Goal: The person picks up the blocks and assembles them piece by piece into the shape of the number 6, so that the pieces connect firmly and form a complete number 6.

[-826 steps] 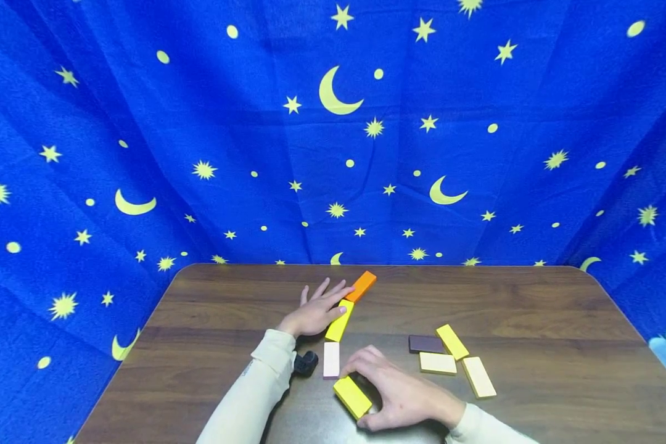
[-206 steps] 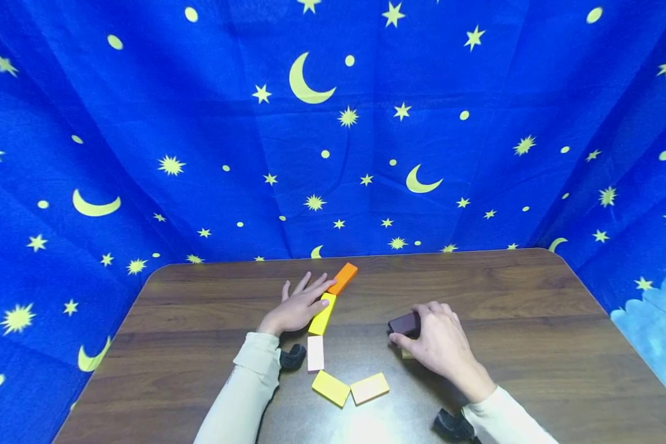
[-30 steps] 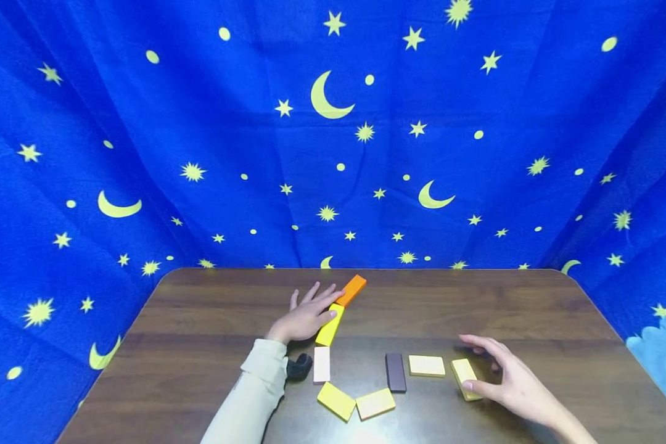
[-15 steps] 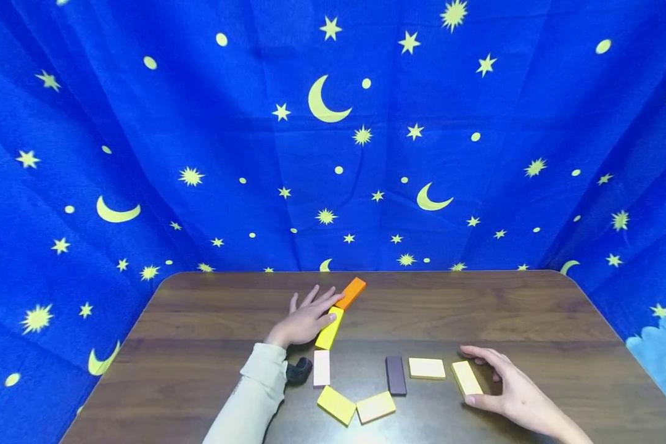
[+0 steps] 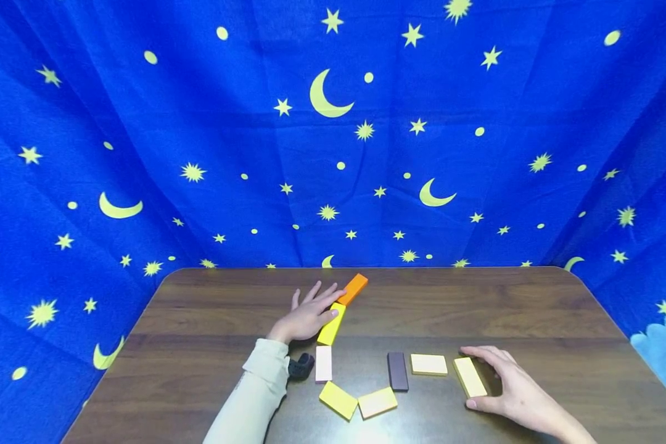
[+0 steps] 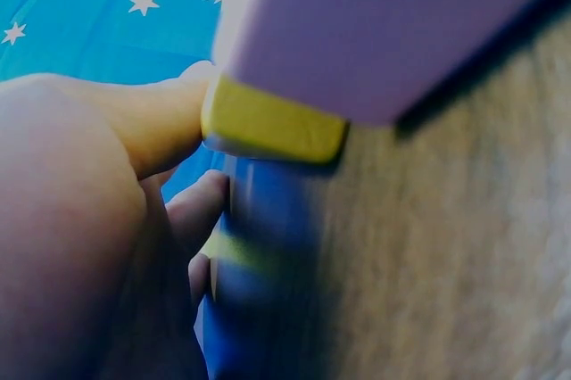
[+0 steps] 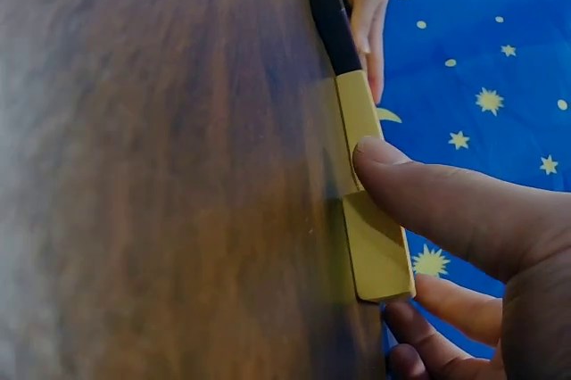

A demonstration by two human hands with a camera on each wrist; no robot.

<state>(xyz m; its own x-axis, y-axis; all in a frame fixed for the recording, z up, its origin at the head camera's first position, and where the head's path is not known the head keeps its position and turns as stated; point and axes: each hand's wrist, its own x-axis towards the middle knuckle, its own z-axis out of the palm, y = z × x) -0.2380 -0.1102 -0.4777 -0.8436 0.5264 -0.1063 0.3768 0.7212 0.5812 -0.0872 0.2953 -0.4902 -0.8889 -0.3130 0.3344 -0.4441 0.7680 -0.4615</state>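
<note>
In the head view, my left hand (image 5: 305,316) lies spread on the table, index fingertip at an orange block (image 5: 353,289) and thumb on a bright yellow block (image 5: 331,325). At the right, my right hand (image 5: 518,390) holds a pale yellow block (image 5: 470,377) lengthwise, thumb at its near end and index finger at its far end. The right wrist view shows the thumb against this yellow block (image 7: 378,246). Left of it lie a cream block (image 5: 428,364) and a dark purple block (image 5: 398,372), with a gap between the cream and held blocks.
A pale pink block (image 5: 324,364), a yellow block (image 5: 338,400) and a peach-yellow block (image 5: 378,402) continue the curved row across the wooden table (image 5: 211,308). A black wrist device (image 5: 301,366) sits by the left sleeve. Behind the table hangs a blue star-patterned cloth (image 5: 244,123).
Since the oldest frame, blocks from the right cluster have joined the curved row. Within the last second, my right thumb has slid to the pale yellow block's near end; my left hand has stayed put.
</note>
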